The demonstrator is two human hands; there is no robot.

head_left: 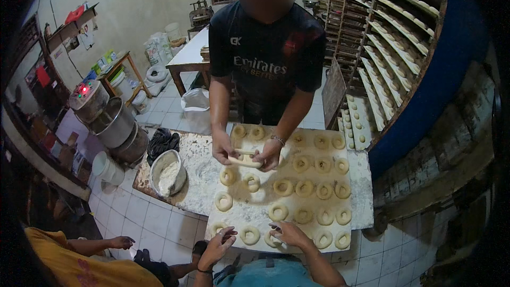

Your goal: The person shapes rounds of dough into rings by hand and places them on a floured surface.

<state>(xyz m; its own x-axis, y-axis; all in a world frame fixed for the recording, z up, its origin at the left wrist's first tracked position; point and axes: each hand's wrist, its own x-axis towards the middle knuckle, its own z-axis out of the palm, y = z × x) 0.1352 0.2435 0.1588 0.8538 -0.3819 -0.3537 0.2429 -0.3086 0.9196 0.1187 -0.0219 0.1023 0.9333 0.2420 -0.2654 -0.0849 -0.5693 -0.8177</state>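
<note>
My left hand (225, 237): is hovering by the board's near edge, fingers loosely parted and bent, holding nothing that I can see.
My right hand (290, 233): is reaching over the near edge, fingers spread and bent down, partly covering a near-row ring (271, 241); whether they are touching it, I cannot tell.
Orange-clad person (87, 260): is staying near on my left, one arm extending toward the right.
Dough rings (243, 235): are lying in rough rows from the near edge to the far edge, more closely on the right.
Board (240, 216): is carrying the rings, flour dusting its left part.
Metal bowl (153, 176): is sitting left of the board, holding flour.
Black bundle (162, 144): is lying just beyond that bowl.
Person opposite (265, 64): is holding a stretched ring (244, 162) above the board, both hands gripping it.
Mixer (109, 119): is standing far left, its red light glowing.
Rack (376, 37): is rising far right, its trays bearing dough pieces.
</note>
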